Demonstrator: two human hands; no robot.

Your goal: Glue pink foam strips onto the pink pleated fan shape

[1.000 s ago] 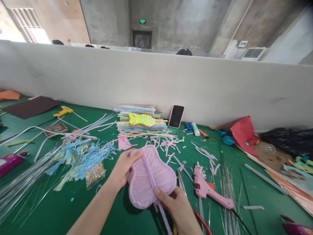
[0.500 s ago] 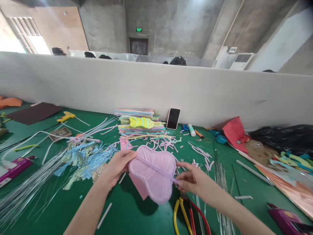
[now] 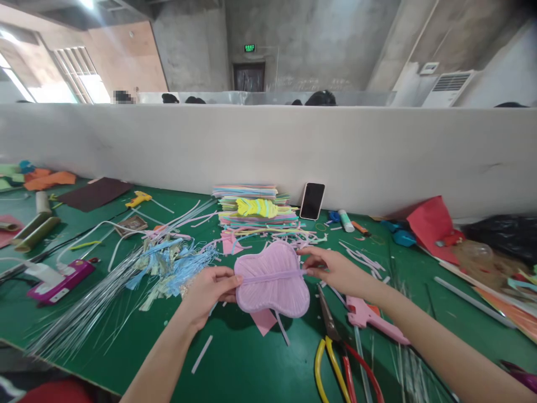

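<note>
"EXIT" on green sign (image 3: 249, 48) above the door (image 3: 249, 78), wall writing (image 3: 310, 84) too faint to read

The lilac piece (image 3: 272, 294) looks soft, fuzzy and matt, its face finely ribbed. The green surface (image 3: 251, 369) is smooth with a low sheen. The cutting tool (image 3: 329, 323) has metal blades and 2 smooth yellow plastic-looking grips (image 3: 338, 370). Thin wires (image 3: 94, 305) gleam like metal; the black bag (image 3: 503, 238) is crinkled, glossy plastic. The red sheet (image 3: 434, 226) is matt, paper or cloth unclear. The concrete wall (image 3: 310, 50) looks rough.
</note>
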